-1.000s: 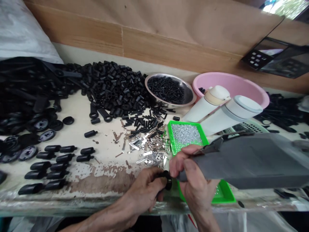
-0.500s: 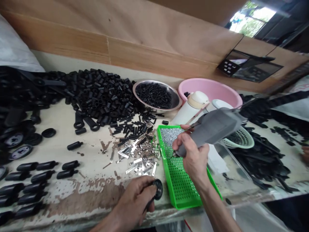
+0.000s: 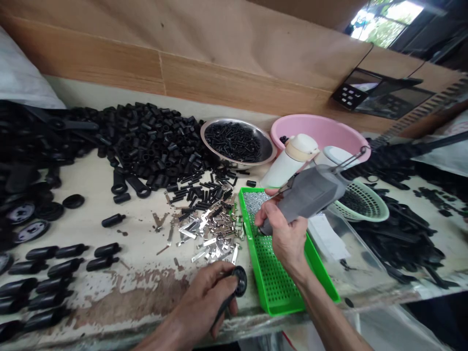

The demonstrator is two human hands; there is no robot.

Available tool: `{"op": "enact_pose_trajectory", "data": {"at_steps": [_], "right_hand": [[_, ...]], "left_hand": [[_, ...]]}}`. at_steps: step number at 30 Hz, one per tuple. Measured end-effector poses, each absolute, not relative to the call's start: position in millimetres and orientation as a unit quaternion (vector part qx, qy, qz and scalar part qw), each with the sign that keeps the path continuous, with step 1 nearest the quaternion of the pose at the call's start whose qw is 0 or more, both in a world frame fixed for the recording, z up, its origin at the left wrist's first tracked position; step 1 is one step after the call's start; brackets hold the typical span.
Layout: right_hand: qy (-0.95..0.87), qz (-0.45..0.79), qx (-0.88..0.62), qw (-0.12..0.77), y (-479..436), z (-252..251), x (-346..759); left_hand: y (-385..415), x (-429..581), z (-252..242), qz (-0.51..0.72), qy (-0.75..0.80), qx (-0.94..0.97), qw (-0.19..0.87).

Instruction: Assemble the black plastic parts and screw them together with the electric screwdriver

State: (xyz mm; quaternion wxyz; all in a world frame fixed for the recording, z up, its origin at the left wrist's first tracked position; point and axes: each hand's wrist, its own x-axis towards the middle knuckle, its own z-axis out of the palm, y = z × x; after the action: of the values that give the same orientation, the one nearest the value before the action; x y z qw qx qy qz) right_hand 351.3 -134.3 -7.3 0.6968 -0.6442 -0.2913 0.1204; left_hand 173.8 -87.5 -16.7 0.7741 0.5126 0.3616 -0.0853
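Left hand [image 3: 206,298]: fingers curled tight around a black plastic part [image 3: 239,282]. The thumb and forefinger pinch just under its round, ring-like head, and the stem runs back down through the palm. Long axis of the part: head up-right, stem down-left, head poking out toward the tray.

Right hand [image 3: 284,233]: closed in a full grip round the nose of a grey electric screwdriver [image 3: 310,192]. Driver axis runs from its tip, low-left at the fingers, up-right to the body over the bench. The tip points down into the green perforated tray [image 3: 281,287]; can't tell whether it touches the tray or has a screw on it.

Key relation: the part's head lies left of the driver tip and nearer the person, just outside the tray's left wall, so the wall sits between the two. The left hand has the part. The right hand is the one nearer the small silver screws [image 3: 253,201], heaped at the tray's far end just beyond the driver tip.

Outward:
- Loose metal strips [image 3: 212,235] left of the tray.
- Steel bowl [image 3: 268,151] of black pins behind them.
- White bottles [image 3: 292,158] and a pink basin [image 3: 329,129] to the right of the bowl.
- Mesh basket [image 3: 365,207] under the driver body.
- Pile of black sleeves [image 3: 146,141] far left.
- Row of black cylinders [image 3: 54,253] near the bench edge.
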Motion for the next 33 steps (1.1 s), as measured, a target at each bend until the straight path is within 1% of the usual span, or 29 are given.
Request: {"op": "enact_pose_trajectory", "data": {"at_steps": [5,8,13,16,21,24,27,30,33], "right_hand": [[-0.293,0.114,-0.652,0.690,-133,-7,348],[-0.289,0.111,-0.651,0.693,-133,-4,346],[-0.279,0.090,-0.616,0.731,-139,22,338],[-0.275,0.087,-0.571,0.769,-145,43,325],[-0.261,0.174,-0.509,0.802,-154,57,296],[-0.260,0.208,-0.500,0.799,-156,53,282],[-0.268,0.206,-0.504,0.795,-156,48,274],[-0.271,0.166,-0.549,0.773,-155,43,271],[-0.270,0.108,-0.625,0.725,-158,37,270]], "left_hand": [[-88,175,-23,-0.074,0.352,0.505,0.785],[-84,173,-22,-0.056,0.367,0.467,0.803],[-72,165,-16,-0.036,0.339,0.368,0.865],[-71,161,-14,-0.034,0.324,0.342,0.882],[-74,157,-9,-0.025,0.340,0.345,0.874],[-76,153,-7,-0.013,0.342,0.355,0.870],[-77,147,-6,-0.003,0.352,0.355,0.866],[-76,142,-6,0.016,0.362,0.361,0.859],[-72,139,0,0.051,0.374,0.370,0.849]]}}
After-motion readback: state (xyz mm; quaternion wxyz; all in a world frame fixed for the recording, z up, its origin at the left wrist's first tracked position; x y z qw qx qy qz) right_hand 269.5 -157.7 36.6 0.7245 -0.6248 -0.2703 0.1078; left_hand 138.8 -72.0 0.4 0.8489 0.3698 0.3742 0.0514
